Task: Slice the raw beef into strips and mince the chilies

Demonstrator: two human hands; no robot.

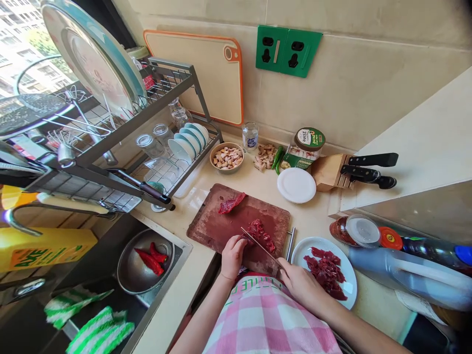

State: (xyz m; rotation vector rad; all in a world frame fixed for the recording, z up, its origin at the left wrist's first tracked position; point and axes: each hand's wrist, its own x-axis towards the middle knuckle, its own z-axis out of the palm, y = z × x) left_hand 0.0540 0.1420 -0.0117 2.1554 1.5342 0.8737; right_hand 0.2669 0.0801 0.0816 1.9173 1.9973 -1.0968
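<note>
A brown cutting board [210, 223] lies on the counter in front of me. My right hand [300, 282] is closed round the handle of a knife [262, 247], whose thin blade slants up and left over the board. Just left of the blade, my left hand [232, 256] has its fingers curled down on a piece of raw meat, mostly hidden beneath them. Beyond the blade lies a row of sliced meat [261, 233]. One larger chunk of meat [231, 202] rests near the board's far edge. More slices fill part of a white plate [299, 246] at the right.
A dish rack [191, 174] and a sink [184, 250] holding a metal bowl [127, 280] of red peppers are at left. Behind the board stand a bowl of garlic [226, 169], a glass [250, 137], a white dish [296, 185] and a knife block [328, 172]. Bottles [409, 275] line the right.
</note>
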